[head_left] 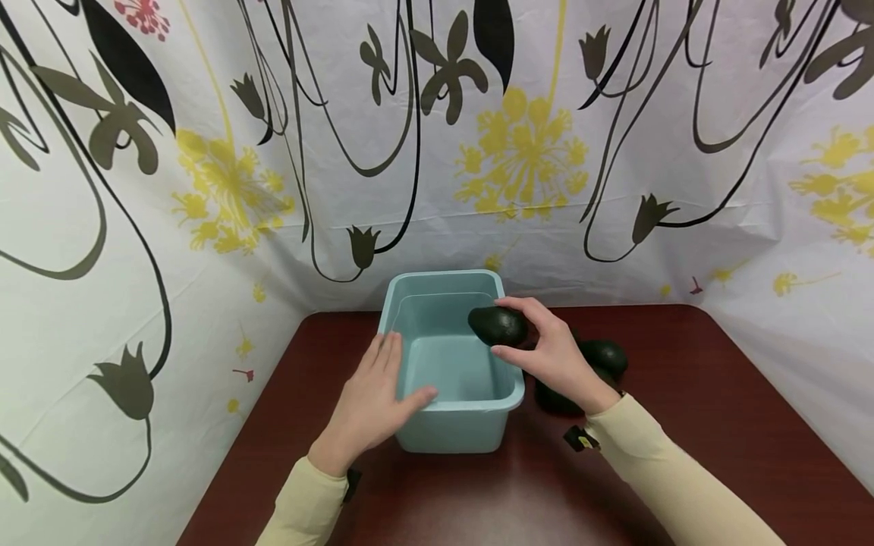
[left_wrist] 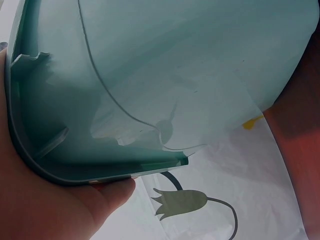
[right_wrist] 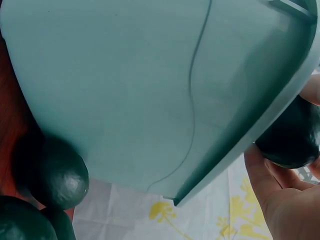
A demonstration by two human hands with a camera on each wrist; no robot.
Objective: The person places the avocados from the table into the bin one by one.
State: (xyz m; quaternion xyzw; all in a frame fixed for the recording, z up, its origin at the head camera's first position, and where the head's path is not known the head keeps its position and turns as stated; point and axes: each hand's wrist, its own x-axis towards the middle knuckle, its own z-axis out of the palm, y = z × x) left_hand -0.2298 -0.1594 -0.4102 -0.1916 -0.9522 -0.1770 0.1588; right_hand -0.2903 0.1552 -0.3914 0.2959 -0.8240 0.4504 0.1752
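A pale blue plastic tub stands on the table. My right hand grips a dark green avocado between thumb and fingers, over the tub's right side. In the right wrist view, the held avocado shows just beyond the rim, partly cut off by the frame. My left hand rests on the near left corner of the tub, its fingers straight along the left rim and its thumb across the front edge. From the left wrist, that hand shows against the rim, with the tub's outer wall filling most of the view.
Several more avocados lie on the table to the right of the tub, partly hidden by my right hand and wrist. One avocado sits close against the tub's wall. A flower-patterned cloth hangs around the dark red table.
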